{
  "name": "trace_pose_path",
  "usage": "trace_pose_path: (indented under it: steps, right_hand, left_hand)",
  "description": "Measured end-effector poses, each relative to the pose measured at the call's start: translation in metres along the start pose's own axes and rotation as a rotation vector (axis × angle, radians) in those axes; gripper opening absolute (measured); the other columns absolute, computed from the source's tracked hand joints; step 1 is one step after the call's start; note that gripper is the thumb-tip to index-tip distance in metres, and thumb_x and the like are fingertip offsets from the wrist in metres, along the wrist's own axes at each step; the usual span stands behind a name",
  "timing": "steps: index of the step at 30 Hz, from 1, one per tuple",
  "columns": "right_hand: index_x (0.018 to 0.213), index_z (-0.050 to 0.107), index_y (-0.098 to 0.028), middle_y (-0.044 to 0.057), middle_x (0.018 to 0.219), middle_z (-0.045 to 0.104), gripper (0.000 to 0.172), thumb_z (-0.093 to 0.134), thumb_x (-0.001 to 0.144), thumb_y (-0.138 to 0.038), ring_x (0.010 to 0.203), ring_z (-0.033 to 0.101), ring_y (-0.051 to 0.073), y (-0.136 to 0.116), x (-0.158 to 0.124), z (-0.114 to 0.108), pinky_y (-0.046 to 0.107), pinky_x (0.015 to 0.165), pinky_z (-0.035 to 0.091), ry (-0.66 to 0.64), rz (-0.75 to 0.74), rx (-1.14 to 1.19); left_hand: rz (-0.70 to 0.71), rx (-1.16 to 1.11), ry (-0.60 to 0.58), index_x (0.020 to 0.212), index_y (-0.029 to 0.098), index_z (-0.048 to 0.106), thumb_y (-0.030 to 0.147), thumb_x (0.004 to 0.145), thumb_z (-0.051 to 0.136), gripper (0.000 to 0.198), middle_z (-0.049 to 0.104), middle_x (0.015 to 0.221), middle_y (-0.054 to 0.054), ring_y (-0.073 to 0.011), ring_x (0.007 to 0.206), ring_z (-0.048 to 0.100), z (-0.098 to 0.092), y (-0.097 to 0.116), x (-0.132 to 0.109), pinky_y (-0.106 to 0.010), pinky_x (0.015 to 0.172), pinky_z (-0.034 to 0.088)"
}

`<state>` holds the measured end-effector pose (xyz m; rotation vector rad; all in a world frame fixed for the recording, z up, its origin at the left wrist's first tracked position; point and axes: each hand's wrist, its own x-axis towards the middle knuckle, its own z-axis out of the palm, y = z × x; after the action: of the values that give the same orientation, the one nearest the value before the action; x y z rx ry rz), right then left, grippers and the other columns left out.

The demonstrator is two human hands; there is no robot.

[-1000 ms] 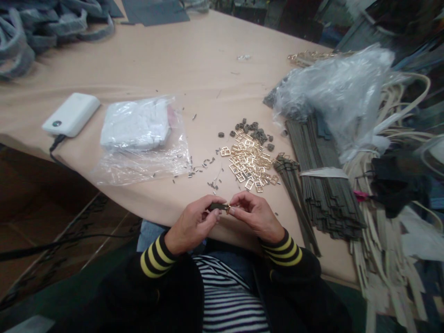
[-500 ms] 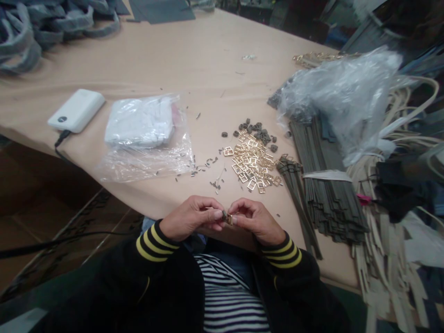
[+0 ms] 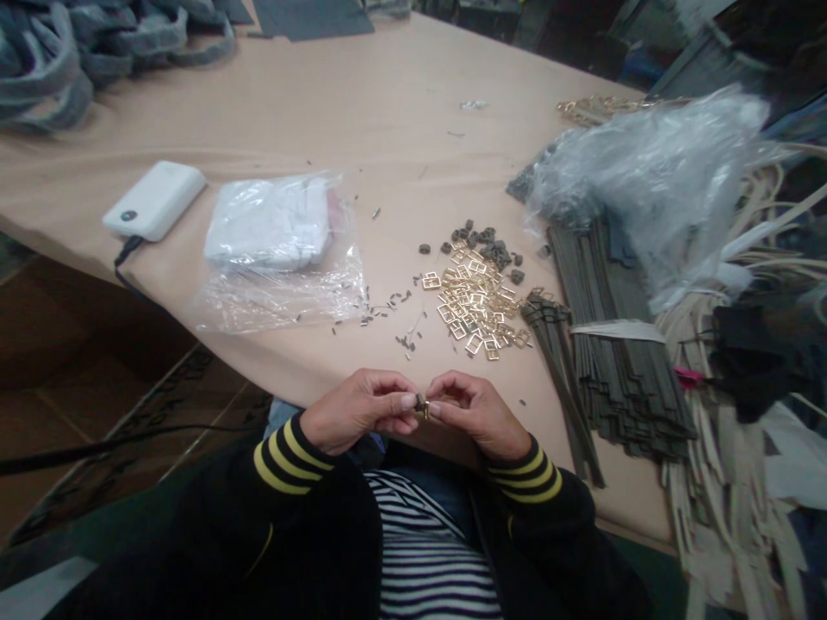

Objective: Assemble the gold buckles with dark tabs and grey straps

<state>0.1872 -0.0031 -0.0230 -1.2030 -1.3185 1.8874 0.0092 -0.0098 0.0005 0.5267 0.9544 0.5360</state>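
My left hand [image 3: 359, 409] and my right hand [image 3: 474, 409] meet at the near edge of the table, fingertips pinched together. Between them sits a small gold buckle [image 3: 424, 406] with a short dark strap end, mostly hidden by the fingers. Just beyond the hands lies a heap of several loose gold buckles [image 3: 474, 303] with small dark loops [image 3: 486, 243] behind it. A pile of dark straps [image 3: 598, 336] lies to the right of the heap.
A clear plastic bag with a white packet [image 3: 271, 237] and a white power bank [image 3: 155, 200] lie at the left. A crumpled plastic bag [image 3: 646, 176] and pale straps [image 3: 724, 482] fill the right. Grey straps [image 3: 58, 52] are heaped far left. Tiny dark pins [image 3: 388, 303] are scattered mid-table.
The dark strap piece that showed between my hands a second ago is now almost fully covered by my left fingers. My hands stay at the table edge; the view has shifted slightly.
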Motion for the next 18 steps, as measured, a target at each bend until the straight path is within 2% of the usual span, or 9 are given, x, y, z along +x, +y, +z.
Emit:
trace_pose_path:
  steps: [8, 18]
  right_hand:
    - [0.071, 0.056, -0.015, 0.000, 0.067, 0.059, 0.010, 0.061, 0.066, -0.022, 0.064, 0.055, 0.011, 0.001, 0.000, 0.004, 0.025, 0.065, 0.044, -0.004, -0.023, -0.145]
    - [0.071, 0.056, -0.016, -0.001, 0.066, 0.060, 0.014, 0.064, 0.065, -0.026, 0.064, 0.056, 0.011, 0.000, 0.002, -0.003, 0.025, 0.064, 0.045, 0.008, -0.013, -0.055]
  left_hand:
    - [-0.079, 0.025, -0.014, 0.067, 0.011, 0.058, 0.025, 0.057, 0.071, 0.022, 0.061, 0.058, 0.001, -0.0089, 0.056, 0.060, -0.006, 0.000, 0.002, -0.019, 0.058, 0.046]
    - [0.166, -0.018, 0.050, 0.062, 0.011, 0.054, 0.020, 0.057, 0.068, 0.018, 0.062, 0.054, 0.000, -0.0086, 0.055, 0.056, 0.004, -0.012, 0.011, -0.021, 0.058, 0.042]
